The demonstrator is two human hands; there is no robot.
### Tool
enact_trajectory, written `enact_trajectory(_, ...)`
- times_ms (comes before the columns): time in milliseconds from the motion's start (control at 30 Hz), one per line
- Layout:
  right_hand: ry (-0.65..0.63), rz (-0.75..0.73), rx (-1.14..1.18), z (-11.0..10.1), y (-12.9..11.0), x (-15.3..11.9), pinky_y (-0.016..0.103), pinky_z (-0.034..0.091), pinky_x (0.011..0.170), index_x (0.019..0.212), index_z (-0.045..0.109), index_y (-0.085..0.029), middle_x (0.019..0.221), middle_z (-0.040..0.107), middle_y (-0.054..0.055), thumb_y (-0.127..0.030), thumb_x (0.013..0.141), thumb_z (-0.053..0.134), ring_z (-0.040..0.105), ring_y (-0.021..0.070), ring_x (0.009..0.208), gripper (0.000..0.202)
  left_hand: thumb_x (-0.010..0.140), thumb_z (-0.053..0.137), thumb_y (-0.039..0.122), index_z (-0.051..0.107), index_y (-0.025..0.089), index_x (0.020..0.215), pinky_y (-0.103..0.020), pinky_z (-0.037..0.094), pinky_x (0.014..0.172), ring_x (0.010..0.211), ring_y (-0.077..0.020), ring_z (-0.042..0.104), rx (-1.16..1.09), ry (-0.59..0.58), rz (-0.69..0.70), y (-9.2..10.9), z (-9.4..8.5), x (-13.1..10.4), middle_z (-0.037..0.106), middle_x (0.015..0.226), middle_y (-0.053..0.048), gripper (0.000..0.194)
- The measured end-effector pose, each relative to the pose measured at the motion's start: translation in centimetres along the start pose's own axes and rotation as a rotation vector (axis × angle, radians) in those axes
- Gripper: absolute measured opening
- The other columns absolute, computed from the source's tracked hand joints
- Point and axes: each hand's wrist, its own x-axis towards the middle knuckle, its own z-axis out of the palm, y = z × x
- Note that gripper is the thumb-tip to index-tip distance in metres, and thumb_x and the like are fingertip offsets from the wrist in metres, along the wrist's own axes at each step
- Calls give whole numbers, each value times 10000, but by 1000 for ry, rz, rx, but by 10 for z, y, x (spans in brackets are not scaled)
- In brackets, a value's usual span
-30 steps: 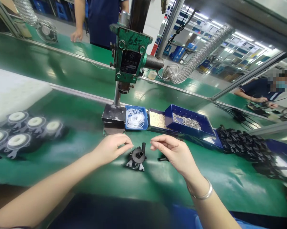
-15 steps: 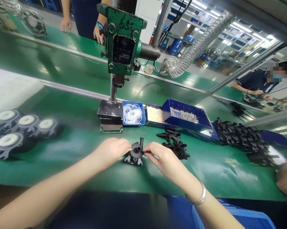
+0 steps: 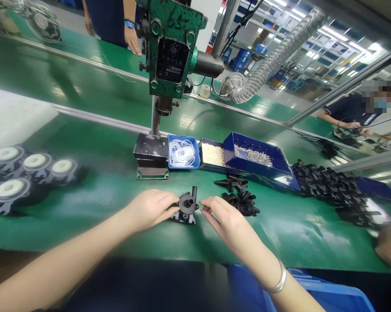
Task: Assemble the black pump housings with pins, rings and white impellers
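Note:
In the middle of the green bench, a black plastic pump housing [image 3: 186, 203] with an upright pipe and a central spout sits over a base with grey feet. My left hand [image 3: 154, 208] pinches the housing's left edge between thumb and fingers. Just off its right side is my right hand [image 3: 219, 214], thumb and forefinger slightly apart, with nothing visible between them. Several loose black pump covers [image 3: 243, 203] lie beyond the right hand. Whether the housing is seated flat on its base, I cannot tell.
Behind stand a green press [image 3: 171, 52], a blue tray of white rings [image 3: 182, 152], a bin of cream-coloured small parts [image 3: 213, 154] and a blue bin of metal pins [image 3: 255, 151]. Black parts with white discs [image 3: 8, 189] lie left; piled black parts [image 3: 328, 190] lie right, near another person's hand [image 3: 390, 242].
My right hand has come off the housing's right side, leaving a small gap. My left hand now grips the left edge more fully, and the housing has shifted slightly over its base.

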Motion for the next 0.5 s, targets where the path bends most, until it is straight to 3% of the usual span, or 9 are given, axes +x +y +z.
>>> enact_trajectory(200, 142, -156, -421, 31, -6, -27, 400, 587, 894, 1313, 522, -32, 1177, 634, 204, -21, 935, 450, 620, 279, 1080, 385, 948, 578, 192, 639, 128, 1003, -308, 585, 715, 784, -190, 717, 128, 116, 159, 0, 5, -2, 749, 963, -90, 105)
enact_trajectory(333, 92, -263, -632, 35, -13, -29, 420, 583, 873, 1272, 556, 61, 1162, 643, 274, 41, 893, 395, 639, 311, 1041, 412, 940, 573, 180, 645, 121, 973, -317, 589, 725, 780, -192, 712, 174, 115, 178, 1, 9, -5, 742, 941, -97, 99)
enact_trajectory(500, 26, -342, -620, 36, -10, -23, 417, 590, 787, 1216, 604, 45, 1031, 689, 242, 9, 890, 480, 659, 300, 944, 351, 956, 532, 192, 649, 144, 980, -295, 584, 750, 783, -172, 707, 150, 119, 152, 1, 10, -6, 733, 919, -89, 129)
